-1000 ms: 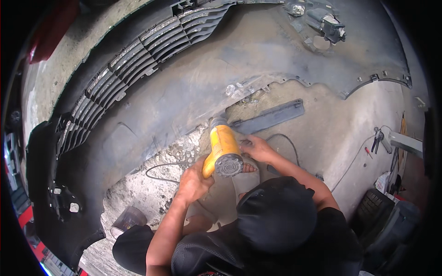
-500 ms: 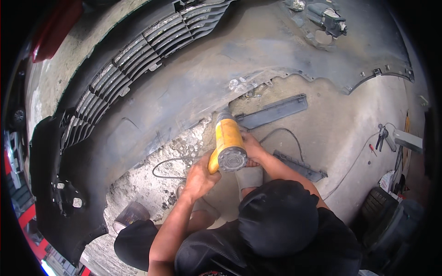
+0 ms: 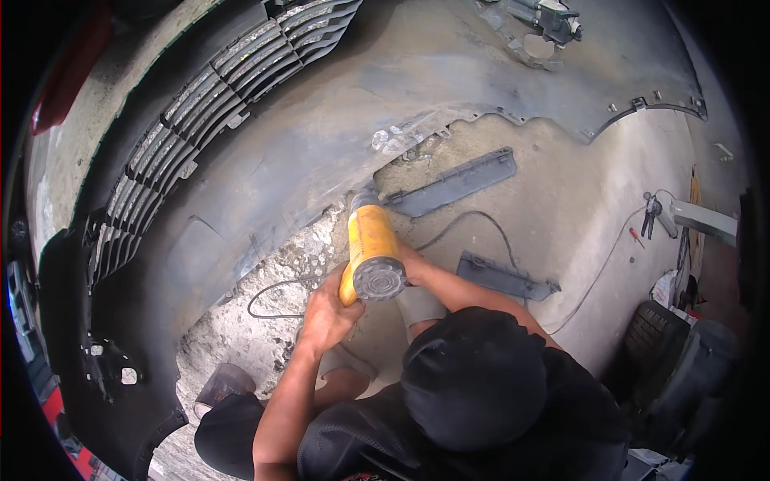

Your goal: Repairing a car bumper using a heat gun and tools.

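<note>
My left hand is closed around the handle of a yellow heat gun with a round, dark vented back end. Its dark nozzle points away from me, at the near edge of a large grey-black car bumper cover. Along the right side of the heat gun lies my right hand; the tool's body hides most of its fingers, so its grip does not show. A black cord loops out to the left, below the bumper's edge.
Two dark plastic trim strips lie on the concrete to the right. A can stands at lower left. Farther right are a black-handled tool, a small red tool and dark bins. A black cap covers the lower middle.
The whole view has shifted, so everything sits a little farther left and mostly higher. Against the bumper's edge, the heat gun keeps nearly the same place, with my left hand still on its handle.
</note>
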### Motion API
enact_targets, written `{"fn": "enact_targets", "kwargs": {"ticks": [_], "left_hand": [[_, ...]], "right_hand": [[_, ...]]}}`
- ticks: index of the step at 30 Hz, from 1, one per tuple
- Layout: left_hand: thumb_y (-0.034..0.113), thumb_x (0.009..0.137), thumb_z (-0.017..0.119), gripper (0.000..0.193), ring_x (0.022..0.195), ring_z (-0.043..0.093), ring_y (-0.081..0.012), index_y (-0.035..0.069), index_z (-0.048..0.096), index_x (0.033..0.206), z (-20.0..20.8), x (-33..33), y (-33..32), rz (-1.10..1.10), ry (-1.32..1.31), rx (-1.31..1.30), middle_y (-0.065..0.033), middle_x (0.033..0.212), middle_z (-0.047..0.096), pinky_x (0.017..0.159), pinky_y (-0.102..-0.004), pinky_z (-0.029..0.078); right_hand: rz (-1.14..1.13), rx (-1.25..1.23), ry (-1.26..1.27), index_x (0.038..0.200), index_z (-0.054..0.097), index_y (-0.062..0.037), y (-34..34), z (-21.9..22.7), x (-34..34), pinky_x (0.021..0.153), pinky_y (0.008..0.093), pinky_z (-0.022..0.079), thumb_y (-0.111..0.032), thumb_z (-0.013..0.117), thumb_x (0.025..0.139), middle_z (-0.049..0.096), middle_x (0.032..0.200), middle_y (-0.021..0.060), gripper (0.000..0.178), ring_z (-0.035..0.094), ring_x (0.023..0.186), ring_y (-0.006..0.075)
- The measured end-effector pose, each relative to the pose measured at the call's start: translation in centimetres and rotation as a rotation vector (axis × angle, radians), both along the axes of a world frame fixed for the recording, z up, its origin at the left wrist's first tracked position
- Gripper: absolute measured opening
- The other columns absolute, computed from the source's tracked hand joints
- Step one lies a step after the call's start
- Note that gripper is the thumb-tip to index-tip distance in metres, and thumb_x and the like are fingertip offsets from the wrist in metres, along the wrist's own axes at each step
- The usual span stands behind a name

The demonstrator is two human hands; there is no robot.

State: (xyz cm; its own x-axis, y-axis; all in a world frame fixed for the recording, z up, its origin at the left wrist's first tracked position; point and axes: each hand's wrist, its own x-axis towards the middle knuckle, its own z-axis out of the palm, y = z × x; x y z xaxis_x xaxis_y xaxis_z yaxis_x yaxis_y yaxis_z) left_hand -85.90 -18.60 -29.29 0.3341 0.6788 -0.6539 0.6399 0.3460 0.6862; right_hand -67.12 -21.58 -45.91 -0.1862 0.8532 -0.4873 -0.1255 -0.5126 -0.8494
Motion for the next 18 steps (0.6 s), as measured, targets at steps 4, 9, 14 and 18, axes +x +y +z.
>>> {"fn": "enact_targets", "kwargs": {"ticks": [4, 9, 14, 18], "left_hand": [[0.013, 0.073, 0.065, 0.067, 0.108, 0.06, -0.0404, 0.005, 0.045, 0.136, 0.1, -0.1, -0.2, 0.0, 0.018, 0.023, -0.0252, 0.115, 0.062, 0.093, -0.0428, 0.047], [0.014, 0.072, 0.065, 0.066, 0.108, 0.06, -0.0399, 0.005, 0.046, 0.135, -0.6, 0.0, -0.4, 0.016, -0.01, 0.038, -0.025, 0.114, 0.063, 0.094, -0.0428, 0.047], [0.013, 0.072, 0.064, 0.066, 0.108, 0.06, -0.0393, 0.006, 0.047, 0.135, -0.1, 0.1, -0.1, 0.025, 0.007, 0.031, -0.0247, 0.113, 0.063, 0.094, -0.0428, 0.047], [0.013, 0.073, 0.064, 0.065, 0.106, 0.061, -0.0392, 0.01, 0.048, 0.136, 0.5, 0.3, 0.2, 0.035, 0.006, 0.026, -0.0235, 0.112, 0.064, 0.093, -0.0429, 0.047]], "right_hand": [[0.105, -0.132, -0.03, 0.115, 0.062, -0.0057, 0.5, 1.4, 0.6, 0.079, 0.031, 0.05, -0.029, 0.072, 0.083, 0.069, 0.099, 0.007, 0.041, 0.063, 0.092, 0.0156], [0.171, -0.096, -0.279, 0.11, 0.064, -0.0051, 0.4, 1.6, 0.8, 0.077, 0.0312, 0.05, -0.03, 0.071, 0.083, 0.069, 0.099, 0.0105, 0.038, 0.064, 0.09, 0.0158], [0.14, -0.106, -0.151, 0.109, 0.063, -0.0043, 0.7, 0.8, 0.6, 0.06, 0.0319, 0.049, -0.032, 0.068, 0.085, 0.068, 0.09, 0.0082, 0.037, 0.062, 0.069, 0.016], [0.128, -0.163, -0.139, 0.106, 0.063, -0.004, 0.5, -0.6, 0.3, 0.043, 0.0306, 0.041, -0.031, 0.066, 0.086, 0.066, 0.077, 0.007, 0.033, 0.055, 0.052, 0.0132]]}}
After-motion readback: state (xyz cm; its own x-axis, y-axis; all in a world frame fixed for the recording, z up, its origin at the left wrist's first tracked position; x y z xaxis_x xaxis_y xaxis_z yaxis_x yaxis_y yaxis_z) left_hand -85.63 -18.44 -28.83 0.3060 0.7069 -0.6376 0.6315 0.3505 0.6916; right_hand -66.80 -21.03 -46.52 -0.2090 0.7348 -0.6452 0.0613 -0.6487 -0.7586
